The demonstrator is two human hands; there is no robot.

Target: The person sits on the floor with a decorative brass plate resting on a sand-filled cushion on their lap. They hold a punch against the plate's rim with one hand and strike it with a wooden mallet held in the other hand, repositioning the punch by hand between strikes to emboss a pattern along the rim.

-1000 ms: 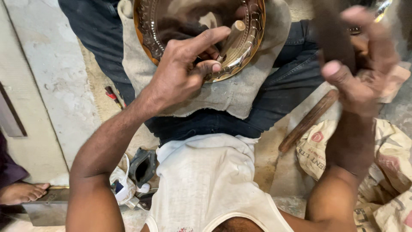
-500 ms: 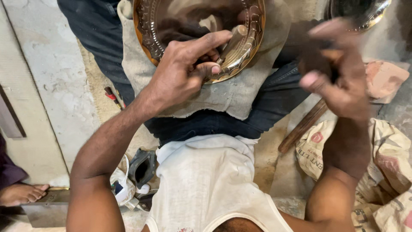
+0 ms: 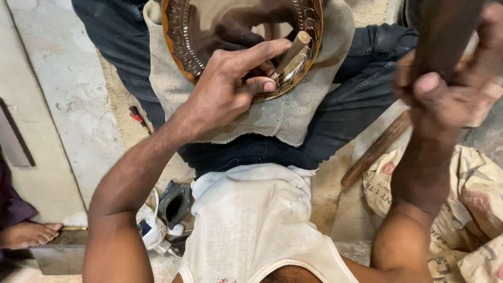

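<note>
Head view: left hand (image 3: 225, 86) pinches punch (image 3: 291, 55) on brass plate (image 3: 183, 31), right hand (image 3: 445, 89) fisted on raised, blurred mallet (image 3: 445, 31); risk: off-centre blow hits fingers/slips punch, mars pattern.

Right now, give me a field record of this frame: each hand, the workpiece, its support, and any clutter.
left hand: fingers pinch a short wooden-topped punch set on the plate rim
right hand: raised, blurred, gripping a dark handle; its head is out of frame
workpiece: round embossed brass plate
support: grey cloth pad over the lap
clutter: long wooden stick, printed sack, red-handled tool on the floor
</note>
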